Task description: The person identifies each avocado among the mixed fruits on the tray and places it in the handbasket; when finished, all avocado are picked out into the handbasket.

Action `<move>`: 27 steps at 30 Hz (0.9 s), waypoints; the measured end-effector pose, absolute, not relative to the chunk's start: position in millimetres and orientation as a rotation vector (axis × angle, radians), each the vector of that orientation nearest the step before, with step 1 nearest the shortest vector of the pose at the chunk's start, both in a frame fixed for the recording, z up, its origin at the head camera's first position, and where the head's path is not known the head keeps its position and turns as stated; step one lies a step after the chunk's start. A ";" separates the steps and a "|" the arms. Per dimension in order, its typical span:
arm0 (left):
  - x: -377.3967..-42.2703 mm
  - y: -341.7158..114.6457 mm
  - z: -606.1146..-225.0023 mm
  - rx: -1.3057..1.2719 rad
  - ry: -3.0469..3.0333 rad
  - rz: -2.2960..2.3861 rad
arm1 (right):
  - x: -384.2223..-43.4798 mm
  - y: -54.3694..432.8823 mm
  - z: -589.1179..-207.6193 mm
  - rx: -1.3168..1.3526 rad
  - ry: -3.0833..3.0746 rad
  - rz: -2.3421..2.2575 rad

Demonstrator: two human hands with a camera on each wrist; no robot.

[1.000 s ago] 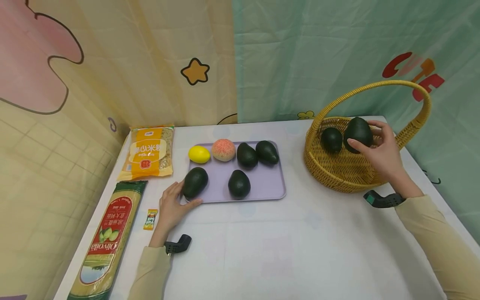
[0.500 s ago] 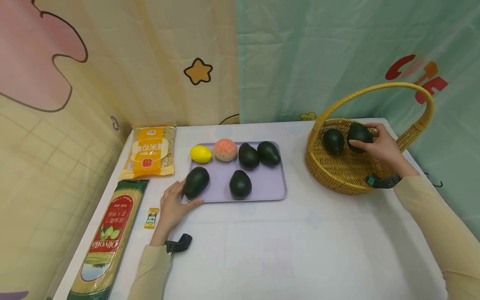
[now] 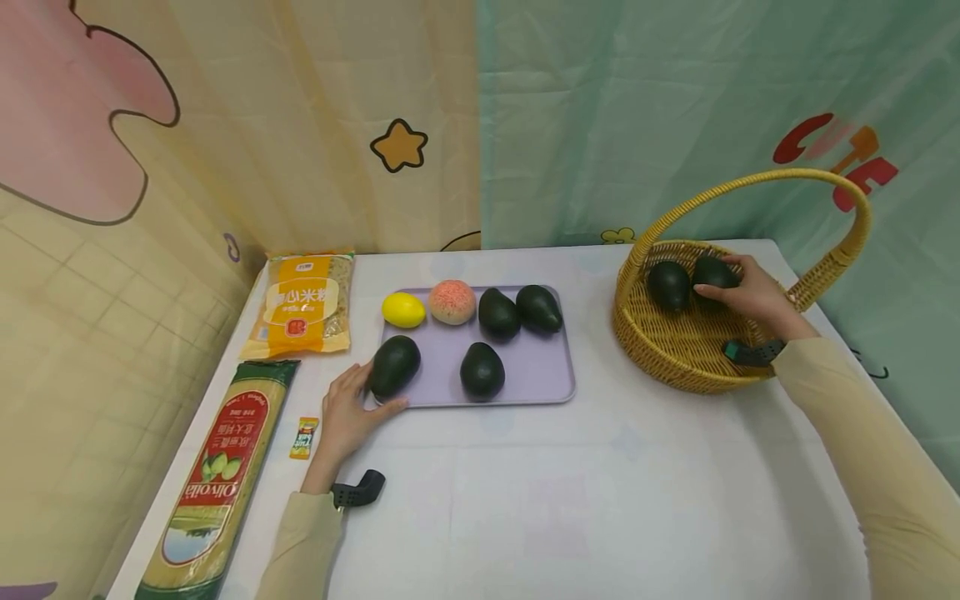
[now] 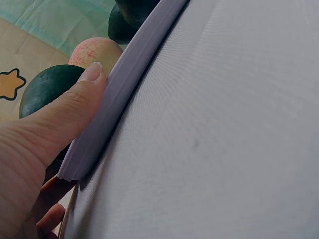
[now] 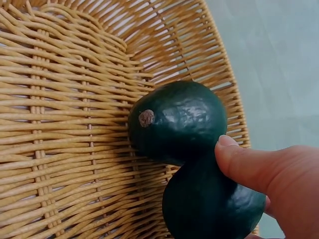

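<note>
In the head view my right hand (image 3: 757,293) reaches into the wicker basket (image 3: 675,373) at the right. It grips a dark green avocado (image 3: 708,271) between thumb and fingers, low in the basket. A second avocado (image 5: 179,119) lies right against it on the weave. My left hand (image 3: 348,417) holds the near left corner of a lilac tray (image 3: 532,385), its thumb along the rim in the left wrist view. Beside those fingers sits another avocado (image 3: 395,367). The tray also carries several more avocados (image 3: 482,371), a lemon (image 3: 403,309) and a peach (image 3: 452,302).
On the left lie a yellow bag of grain (image 3: 303,304), a long pack of spaghetti (image 3: 221,467) and a small wrapped snack (image 3: 303,437). The basket's tall handle (image 3: 750,177) arches over its opening. Printed curtains (image 3: 555,125) hang behind the white table (image 3: 600,500).
My right hand has lowered the avocado into the basket, beside the other one, and the forearm has moved forward over the rim. The left hand stays at the tray corner.
</note>
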State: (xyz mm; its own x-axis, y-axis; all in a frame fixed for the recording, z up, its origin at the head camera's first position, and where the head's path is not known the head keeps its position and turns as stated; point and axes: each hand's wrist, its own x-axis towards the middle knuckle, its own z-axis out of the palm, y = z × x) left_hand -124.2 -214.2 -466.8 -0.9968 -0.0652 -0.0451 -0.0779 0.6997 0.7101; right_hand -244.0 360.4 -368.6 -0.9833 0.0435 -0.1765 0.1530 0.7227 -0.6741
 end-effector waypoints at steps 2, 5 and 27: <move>-124.1 -214.3 -466.7 -0.127 2.876 1.207 | -246.2 360.4 -369.8 0.171 2.751 -1.143; -124.1 -214.3 -466.8 -0.127 2.876 1.205 | -249.6 361.4 -372.6 0.171 2.716 -1.187; -123.9 -213.6 -467.3 -0.110 2.892 1.213 | -252.9 368.4 -383.5 0.180 2.685 -1.103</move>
State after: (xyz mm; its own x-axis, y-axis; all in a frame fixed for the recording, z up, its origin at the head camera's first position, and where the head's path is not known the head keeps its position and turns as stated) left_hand -123.9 -213.6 -467.3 -0.9975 -0.0631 -0.0305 -0.0660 0.6986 0.7124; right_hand -252.9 368.4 -383.5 -0.9654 0.0251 -0.2595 0.2003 0.7088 -0.6764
